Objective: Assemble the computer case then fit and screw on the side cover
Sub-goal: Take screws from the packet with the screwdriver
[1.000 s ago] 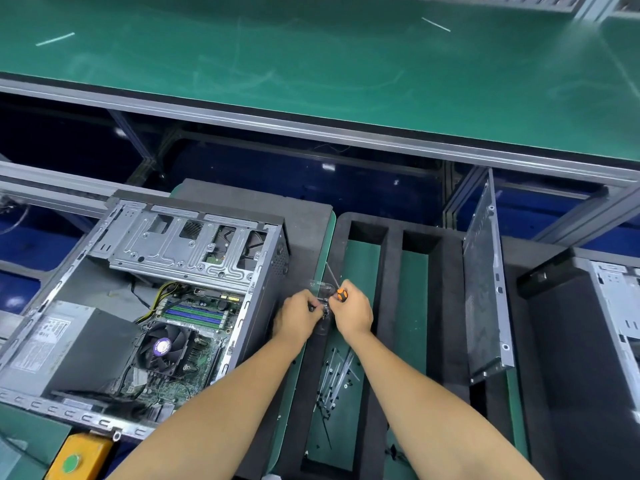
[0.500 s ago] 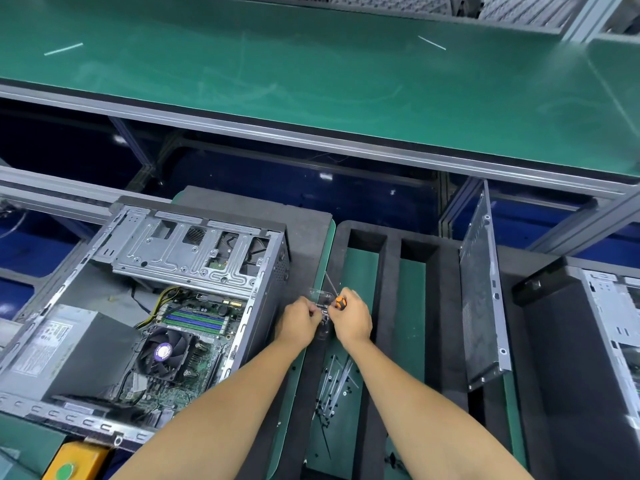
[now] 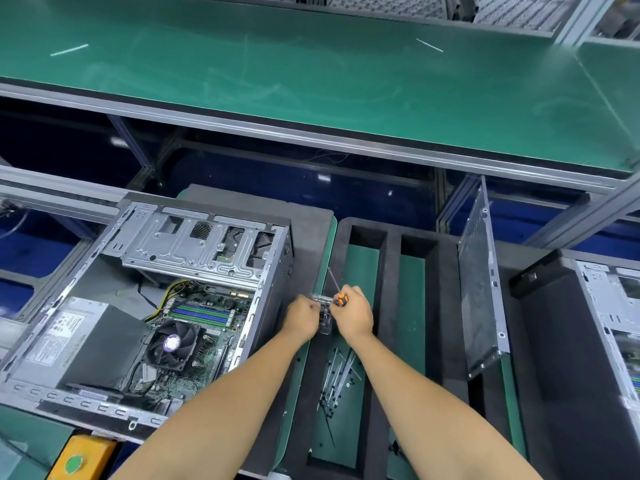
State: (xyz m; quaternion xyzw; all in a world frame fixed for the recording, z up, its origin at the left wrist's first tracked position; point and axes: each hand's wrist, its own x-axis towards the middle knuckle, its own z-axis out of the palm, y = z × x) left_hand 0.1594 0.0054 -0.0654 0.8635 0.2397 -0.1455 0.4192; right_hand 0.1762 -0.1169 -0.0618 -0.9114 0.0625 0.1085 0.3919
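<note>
**Fingers hold at the screw box; cover waits**

Fingers (image 3: 317,308) of the left hand (image 3: 300,317) are curled on the clear screw box (image 3: 325,315). The right hand (image 3: 353,315) grips an orange-handled screwdriver (image 3: 341,296), shaft pointing to 11 o'clock, and its fingertips also meet the box. In the head view, little has changed over the last second: both hands stay together at the box, only the camera has drifted slightly. I judge a screw is being picked, so fitting has not begun. The open case (image 3: 166,306) lies at 9 o'clock of the hands, its board exposed. The side cover (image 3: 479,292) stands upright in the foam tray (image 3: 388,323) at 3 o'clock, untouched. Loose cable ties (image 3: 337,379) lie in the tray at 6 o'clock.
</note>
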